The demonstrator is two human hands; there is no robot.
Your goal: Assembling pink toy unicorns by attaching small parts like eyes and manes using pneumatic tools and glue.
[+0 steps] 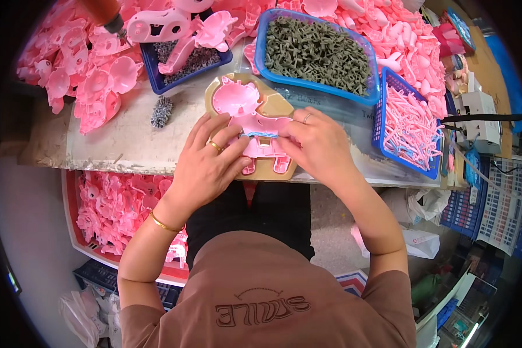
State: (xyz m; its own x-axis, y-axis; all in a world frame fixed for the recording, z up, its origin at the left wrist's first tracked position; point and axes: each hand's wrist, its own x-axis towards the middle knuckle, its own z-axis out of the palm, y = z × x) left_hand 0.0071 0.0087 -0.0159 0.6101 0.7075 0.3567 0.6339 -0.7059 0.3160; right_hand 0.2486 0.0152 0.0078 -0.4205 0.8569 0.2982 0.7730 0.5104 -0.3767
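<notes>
A pink plastic toy shell half [264, 124], shaped like an animal with a round head and legs, lies hollow side up in a tan holder [282, 105]. Across its middle runs a thin blue strip [261, 134]. My left hand [206, 159] rests over the shell's left side, fingers stretched and apart, with fingertips near the strip's left end. At the strip's right end, my right hand [319, 145] has its thumb and fingers curled together against the shell. Whatever lies between those fingertips is hidden.
Beyond the holder stand a blue tray [374, 87] of grey-green small parts and a dark blue tray [161, 87] with grey pieces. A blue basket [379, 124] holds thin pink sticks. Pink shells [101, 87] heap at the back; a power screwdriver [107, 14] hangs above them.
</notes>
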